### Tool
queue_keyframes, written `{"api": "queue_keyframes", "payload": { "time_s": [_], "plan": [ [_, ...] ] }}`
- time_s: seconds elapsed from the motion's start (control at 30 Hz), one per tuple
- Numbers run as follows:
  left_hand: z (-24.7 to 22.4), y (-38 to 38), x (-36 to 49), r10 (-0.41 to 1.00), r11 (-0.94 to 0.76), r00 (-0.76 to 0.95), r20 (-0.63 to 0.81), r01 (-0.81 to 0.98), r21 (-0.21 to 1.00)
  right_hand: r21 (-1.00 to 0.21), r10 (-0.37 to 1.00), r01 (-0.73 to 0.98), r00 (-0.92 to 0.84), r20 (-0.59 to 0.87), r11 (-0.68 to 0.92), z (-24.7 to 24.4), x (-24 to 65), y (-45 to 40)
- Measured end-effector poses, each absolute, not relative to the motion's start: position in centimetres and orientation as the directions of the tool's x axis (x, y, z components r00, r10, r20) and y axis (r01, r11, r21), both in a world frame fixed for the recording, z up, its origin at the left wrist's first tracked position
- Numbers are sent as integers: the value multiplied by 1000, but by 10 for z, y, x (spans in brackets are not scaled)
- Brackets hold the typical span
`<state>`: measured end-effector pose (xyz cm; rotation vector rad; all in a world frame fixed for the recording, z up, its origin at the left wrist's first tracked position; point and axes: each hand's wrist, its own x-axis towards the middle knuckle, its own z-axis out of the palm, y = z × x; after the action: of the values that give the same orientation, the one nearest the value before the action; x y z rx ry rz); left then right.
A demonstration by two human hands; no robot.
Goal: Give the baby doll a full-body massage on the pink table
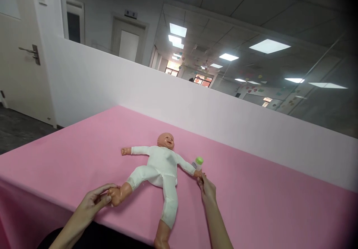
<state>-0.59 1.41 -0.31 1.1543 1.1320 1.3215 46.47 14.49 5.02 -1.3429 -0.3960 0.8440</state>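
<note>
A baby doll (162, 163) with a white cloth body lies face up on the pink table, its arms and legs spread. At the lower left, my left hand (95, 200) has its thumb and fingers around the doll's foot near the table's front edge. My right hand (207, 189) pinches the doll's small hand on the right side. Just behind that doll hand stands a small clear bottle (198, 163) with a green cap; its lower part is partly hidden by the doll's arm.
The pink table (251, 193) extends to both sides. A low white wall (167, 96) with glass above it borders its far side. A door (25, 55) with a metal handle is at the far left.
</note>
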Motion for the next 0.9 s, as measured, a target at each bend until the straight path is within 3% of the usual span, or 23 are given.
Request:
{"api": "queue_keyframes", "payload": {
  "time_s": [0.13,0.23,0.4,0.63,0.77,0.9],
  "plan": [
    [8,18,-1,996,-90,-32,87,-101,991,-959,755,-282,635,-163,31,60,455,149],
    [35,30,12,989,-149,-24,147,-105,983,-973,818,-206,574,-32,107,83,436,154],
    [70,62,55,969,-209,101,225,-151,966,-977,901,104,378,213,187,114,384,163],
    [60,106,113,925,-269,215,315,-215,939,-836,916,455,95,389,308,110,334,173],
    [55,108,121,931,-285,175,319,-193,939,-798,919,509,36,393,322,116,337,174],
    [53,84,106,932,-310,138,334,-172,935,-865,932,414,93,351,284,124,355,171]
  ]
}}
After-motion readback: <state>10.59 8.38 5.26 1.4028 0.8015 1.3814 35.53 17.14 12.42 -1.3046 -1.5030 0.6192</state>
